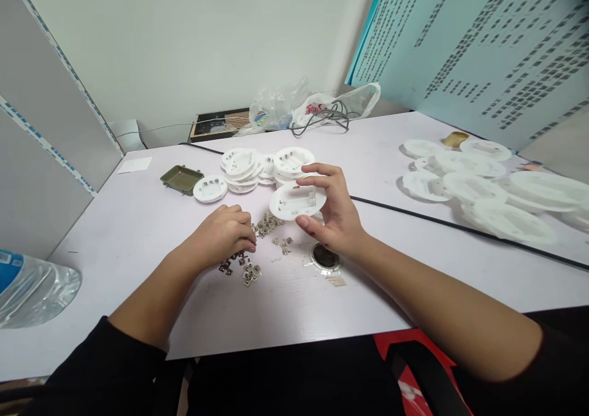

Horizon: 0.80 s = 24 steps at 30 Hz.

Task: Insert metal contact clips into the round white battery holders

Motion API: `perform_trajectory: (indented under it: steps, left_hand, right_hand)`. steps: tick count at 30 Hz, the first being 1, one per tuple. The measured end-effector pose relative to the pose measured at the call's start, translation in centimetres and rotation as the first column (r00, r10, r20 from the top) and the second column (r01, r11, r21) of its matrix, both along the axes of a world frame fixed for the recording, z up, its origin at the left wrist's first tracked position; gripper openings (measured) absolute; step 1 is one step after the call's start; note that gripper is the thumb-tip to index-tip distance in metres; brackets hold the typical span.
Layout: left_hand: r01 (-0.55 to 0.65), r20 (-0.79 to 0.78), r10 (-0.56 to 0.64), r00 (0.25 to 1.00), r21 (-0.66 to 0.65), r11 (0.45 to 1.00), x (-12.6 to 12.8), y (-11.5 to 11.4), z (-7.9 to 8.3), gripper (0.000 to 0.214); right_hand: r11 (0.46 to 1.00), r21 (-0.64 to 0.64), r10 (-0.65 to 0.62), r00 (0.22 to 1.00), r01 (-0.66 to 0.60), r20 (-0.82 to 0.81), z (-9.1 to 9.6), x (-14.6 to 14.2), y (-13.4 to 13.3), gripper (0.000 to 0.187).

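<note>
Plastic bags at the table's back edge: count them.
2: a clear bag and a white bag with red print, side by side at the far edge; more may hide behind them.

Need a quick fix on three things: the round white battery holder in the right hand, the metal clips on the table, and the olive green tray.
Round white battery holder (294, 204): head view, on its flat face.
Metal clips (265, 223): head view, on the upper heap.
Olive green tray (182, 180): head view, on its inner floor.
</note>
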<state>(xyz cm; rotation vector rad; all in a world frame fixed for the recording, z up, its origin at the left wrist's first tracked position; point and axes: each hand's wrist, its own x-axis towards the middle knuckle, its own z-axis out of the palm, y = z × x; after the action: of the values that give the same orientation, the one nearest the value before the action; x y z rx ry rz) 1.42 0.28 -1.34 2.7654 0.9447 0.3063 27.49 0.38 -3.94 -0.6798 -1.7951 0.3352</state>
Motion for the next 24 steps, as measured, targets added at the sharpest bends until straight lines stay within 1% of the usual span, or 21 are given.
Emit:
perform_trajectory:
  steps: [2,6,8,11,13,15,18,21,24]
  left_hand:
    - [0.010,-0.002,-0.010,1.000,0.018,1.000,0.2,-0.2,0.1,0.017]
    - [0.048,0.016,-0.049,0.999,0.064,0.997,0.3,-0.5,0.4,0.027]
    - [0.042,0.027,-0.045,0.999,0.096,0.994,0.2,-0.5,0.5,0.027]
    - [-0.015,0.090,0.006,0.996,0.106,0.994,0.2,-0.7,0.9,0.022]
    - [-0.087,0.196,0.074,0.978,0.056,0.995,0.4,-0.9,1.1,0.020]
    - [-0.171,0.334,0.174,0.926,-0.038,0.985,0.9,-1.2,1.2,0.019]
    - [-0.280,0.485,0.338,0.807,-0.191,0.941,1.8,-1.6,1.0,0.019]
    - [-0.342,0.522,0.457,0.720,-0.306,0.889,2.5,-1.7,0.7,0.018]
    - [-0.385,0.545,0.552,0.631,-0.398,0.833,2.7,-1.8,0.6,0.020]
  right_hand:
    - [1.000,0.009,-0.001,1.000,0.001,0.006,-0.1,0.0,0.0,0.044]
    - [0.998,0.054,0.042,0.999,-0.042,0.012,-0.2,0.2,0.2,0.042]
    - [0.997,0.063,0.047,0.999,-0.048,0.019,-0.2,0.3,0.3,0.043]
    - [0.996,0.070,0.054,0.998,-0.056,0.024,-0.1,0.3,0.4,0.047]
    - [0.995,0.067,0.070,0.997,-0.072,0.023,-0.1,0.2,0.4,0.050]
    - [0.994,0.051,0.097,0.995,-0.098,0.029,-0.2,0.1,0.4,0.055]
    - [0.989,0.026,0.146,0.988,-0.147,0.048,-0.2,0.1,0.3,0.060]
    - [0.978,0.042,0.201,0.978,-0.204,0.065,-0.2,0.1,0.3,0.063]
    - [0.965,0.044,0.254,0.965,-0.257,0.066,-0.2,0.2,0.4,0.071]
